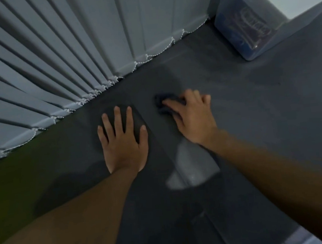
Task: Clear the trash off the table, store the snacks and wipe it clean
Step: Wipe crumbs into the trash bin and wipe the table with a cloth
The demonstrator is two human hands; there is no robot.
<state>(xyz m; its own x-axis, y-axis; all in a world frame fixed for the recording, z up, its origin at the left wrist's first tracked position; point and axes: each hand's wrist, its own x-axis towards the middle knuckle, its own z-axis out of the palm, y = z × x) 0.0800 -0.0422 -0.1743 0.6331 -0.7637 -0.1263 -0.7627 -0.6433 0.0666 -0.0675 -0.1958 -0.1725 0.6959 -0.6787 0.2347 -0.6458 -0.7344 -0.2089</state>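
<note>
The dark grey table fills the middle of the head view. My left hand lies flat on it, palm down, fingers spread, holding nothing. To its right my right hand presses a crumpled dark cloth against the tabletop; the cloth sticks out past my fingertips and most of it is hidden under the hand. A pale sheen shows on the surface between my two forearms.
Grey vertical blinds with a bead chain run along the table's far left edge. A clear plastic box with blue contents stands at the far right corner against the wall.
</note>
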